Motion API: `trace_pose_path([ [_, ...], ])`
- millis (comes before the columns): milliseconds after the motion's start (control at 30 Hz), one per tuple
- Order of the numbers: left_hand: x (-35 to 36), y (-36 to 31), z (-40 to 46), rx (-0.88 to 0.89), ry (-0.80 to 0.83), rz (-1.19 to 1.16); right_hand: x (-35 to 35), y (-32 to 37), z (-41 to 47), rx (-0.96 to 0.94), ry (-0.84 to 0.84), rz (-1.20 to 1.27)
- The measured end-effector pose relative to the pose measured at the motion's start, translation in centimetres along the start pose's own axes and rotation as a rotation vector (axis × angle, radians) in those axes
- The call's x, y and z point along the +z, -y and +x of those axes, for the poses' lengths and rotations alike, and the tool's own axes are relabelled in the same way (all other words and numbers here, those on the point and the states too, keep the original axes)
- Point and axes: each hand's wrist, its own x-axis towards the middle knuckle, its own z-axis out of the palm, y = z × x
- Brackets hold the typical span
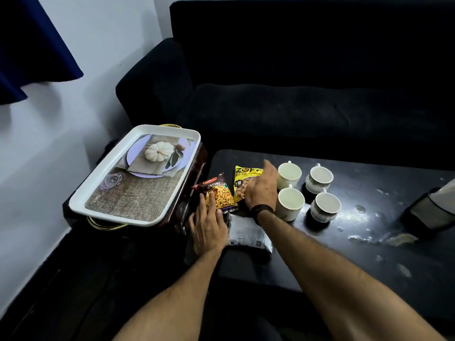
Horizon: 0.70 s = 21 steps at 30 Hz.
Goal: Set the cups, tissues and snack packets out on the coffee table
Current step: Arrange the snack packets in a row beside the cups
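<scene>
My left hand [209, 230] lies flat and released on the crinkly dark-red mixture packet [218, 195] at the black counter [369, 254] edge; light and slippery, I'd pinch its sealed rim, while my right hand [261, 190] rests open on the yellow packet [242, 178].

Both bare forearms stretch forward from the bottom of the view. The left hand [209, 231] lies palm down, fingers [205, 205] extended and slightly spread, flat rather than closed around anything. The right hand [262, 187] reaches further ahead, back of the hand up, fingers curled downward, a dark band around its wrist. Whether its grip is closed cannot be seen.
</scene>
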Motion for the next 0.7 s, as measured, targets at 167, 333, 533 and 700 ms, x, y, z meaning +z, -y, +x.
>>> trace_pose_path([
  [167, -0.2, 0.2, -0.3, 0.008, 0.014, -0.05, 1.5, 0.8, -1.4, -0.293, 0.268, -0.444],
  [333, 0.1, 0.1, -0.1, 0.021, 0.016, -0.027, 3.1, -1.1, -1.1, -0.115, 0.592, -0.537],
  [533, 0.6, 0.4, -0.1, 0.083, 0.021, 0.029, 3.7, -0.4, 2.2, -0.221, 0.581, -0.44],
  [700, 0.7, 0.1, -0.1, 0.185, 0.008, 0.092, 3.5, -1.7, 2.6, -0.305, 0.48, -0.615],
])
